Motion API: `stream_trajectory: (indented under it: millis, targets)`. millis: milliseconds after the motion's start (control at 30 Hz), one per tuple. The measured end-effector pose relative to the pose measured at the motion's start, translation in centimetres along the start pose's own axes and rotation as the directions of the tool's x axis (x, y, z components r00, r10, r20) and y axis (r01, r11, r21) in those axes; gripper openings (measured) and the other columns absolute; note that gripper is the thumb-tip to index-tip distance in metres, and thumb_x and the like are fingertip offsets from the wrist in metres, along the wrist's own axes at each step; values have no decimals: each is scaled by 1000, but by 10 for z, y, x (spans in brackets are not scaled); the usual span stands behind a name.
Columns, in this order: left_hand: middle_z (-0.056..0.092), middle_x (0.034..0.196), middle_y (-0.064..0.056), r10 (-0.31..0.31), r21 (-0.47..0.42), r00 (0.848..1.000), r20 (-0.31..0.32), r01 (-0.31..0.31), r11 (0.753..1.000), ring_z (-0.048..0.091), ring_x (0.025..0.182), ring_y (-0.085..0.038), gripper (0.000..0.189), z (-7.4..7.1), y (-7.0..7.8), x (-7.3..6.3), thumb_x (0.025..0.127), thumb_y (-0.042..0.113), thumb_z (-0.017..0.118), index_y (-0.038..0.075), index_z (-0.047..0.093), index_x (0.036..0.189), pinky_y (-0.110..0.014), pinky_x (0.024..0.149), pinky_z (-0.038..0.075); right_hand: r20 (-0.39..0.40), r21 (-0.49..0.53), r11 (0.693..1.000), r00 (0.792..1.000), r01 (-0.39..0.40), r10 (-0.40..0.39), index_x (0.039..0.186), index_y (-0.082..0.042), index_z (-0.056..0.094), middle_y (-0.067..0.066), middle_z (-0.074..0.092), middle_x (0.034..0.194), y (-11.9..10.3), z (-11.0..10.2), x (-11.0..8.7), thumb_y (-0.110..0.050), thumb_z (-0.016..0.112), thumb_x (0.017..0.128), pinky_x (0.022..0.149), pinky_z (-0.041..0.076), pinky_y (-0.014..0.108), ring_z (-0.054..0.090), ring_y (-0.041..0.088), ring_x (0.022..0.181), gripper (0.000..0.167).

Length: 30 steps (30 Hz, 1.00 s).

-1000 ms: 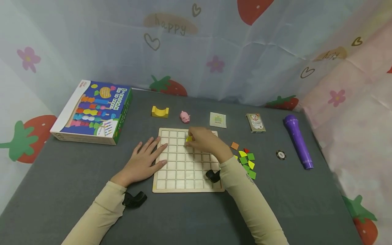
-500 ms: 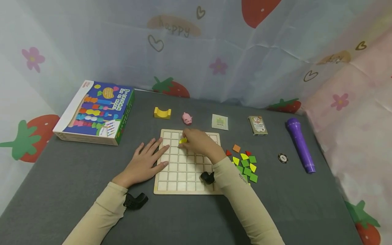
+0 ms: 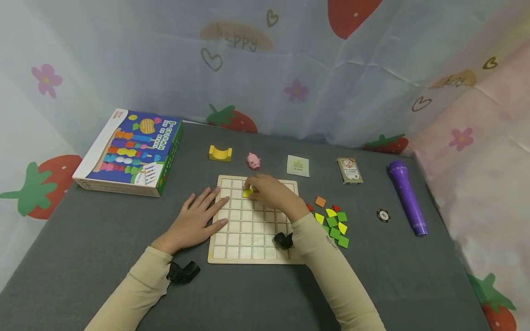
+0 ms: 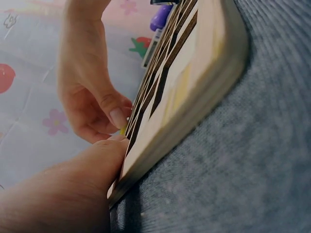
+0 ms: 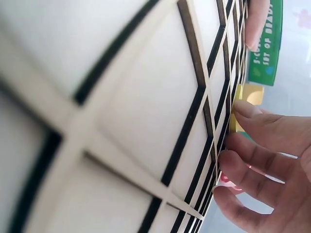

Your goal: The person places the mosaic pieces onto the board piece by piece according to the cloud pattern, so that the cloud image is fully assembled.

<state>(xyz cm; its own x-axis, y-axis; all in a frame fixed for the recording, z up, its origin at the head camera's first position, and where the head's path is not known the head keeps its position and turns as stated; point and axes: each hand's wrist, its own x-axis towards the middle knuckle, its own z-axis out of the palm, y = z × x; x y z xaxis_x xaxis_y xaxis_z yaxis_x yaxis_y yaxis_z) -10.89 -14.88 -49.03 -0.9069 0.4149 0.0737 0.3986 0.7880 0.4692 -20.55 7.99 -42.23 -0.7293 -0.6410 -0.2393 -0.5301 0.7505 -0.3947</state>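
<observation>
A pale wooden grid board [image 3: 240, 240] lies on the dark grey tabletop. My left hand [image 3: 192, 224] rests with spread fingers across its left edge. Over the upper part of the board, my right hand [image 3: 272, 193] pinches a small yellow tile [image 3: 247, 193] between thumb and fingers, at a square in an upper row. In the right wrist view the thumb presses on the yellow tile [image 5: 234, 125], whose edge alone shows; the other fingers curve near the board's surface. Right of the board lie several loose tiles, among them green tiles [image 3: 335, 233], yellow quarter-round tiles [image 3: 319, 218] and an orange square [image 3: 320, 201].
A blue bead-set box [image 3: 134, 147] stands at the back left. Along the back are a yellow arch block [image 3: 220, 154], a pink pig figure [image 3: 253, 161], a pattern card [image 3: 298, 166] and a card box [image 3: 349, 171]. A poker chip [image 3: 383, 215] and purple microphone-shaped object [image 3: 407, 197] lie right.
My right hand has moved left over the board with the yellow tile, then lowered it toward an upper square. The left hand stays in place; the view has shifted slightly.
</observation>
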Motion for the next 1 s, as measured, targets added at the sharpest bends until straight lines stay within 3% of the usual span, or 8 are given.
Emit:
stream_trajectory:
  millis: [233, 433, 633, 800, 1000]
  targets:
    - [16, 161, -8, -7, 1, 1000, 19, 7, 1000, 10, 148, -31, 63, 1, -1, 1, 97, 51, 46, 23, 31, 152, -58, 114, 3, 2, 12, 1000, 1000, 20, -20, 116, -13, 66, 0, 62, 99, 1, -1, -2, -17, 65, 93, 80, 48, 29, 56, 13, 85, 24]
    - [21, 159, -11, 6, -2, 1000, -18, -6, 1000, 15, 146, -34, 62, 0, 2, 0, 97, 47, 49, 20, 34, 150, -60, 113, 7, 6, 21, 999, 1000, 24, -24, 118, -13, 65, 1, 60, 95, 1, -2, -1, -17, 66, 92, 78, 48, 29, 54, 14, 82, 27]
    - [18, 160, -10, -9, 11, 1000, 5, 9, 1000, 12, 147, -33, 63, -1, 2, 0, 97, 47, 50, 21, 32, 151, -59, 114, 6, 23, 107, 994, 1000, 11, -14, 131, -8, 55, 4, 62, 97, 6, -6, -4, -15, 63, 93, 78, 49, 31, 57, 15, 83, 39]
    - [16, 160, -9, -13, 4, 1000, 6, 13, 1000, 11, 147, -32, 63, 0, 2, 0, 97, 46, 50, 20, 31, 152, -58, 114, 4, 15, 160, 987, 1000, -9, 7, 131, -6, 54, 7, 64, 106, 23, -19, -18, -19, 61, 95, 81, 51, 35, 60, 18, 92, 39]
    - [19, 159, -11, -5, -24, 1000, -30, 4, 1000, 14, 146, -34, 63, 1, 3, -1, 98, 44, 49, 17, 30, 152, -59, 113, 4, -24, 227, 971, 997, -68, 76, 133, -7, 54, 7, 62, 111, 45, -41, -52, -25, 59, 96, 84, 51, 41, 59, 22, 99, 41]
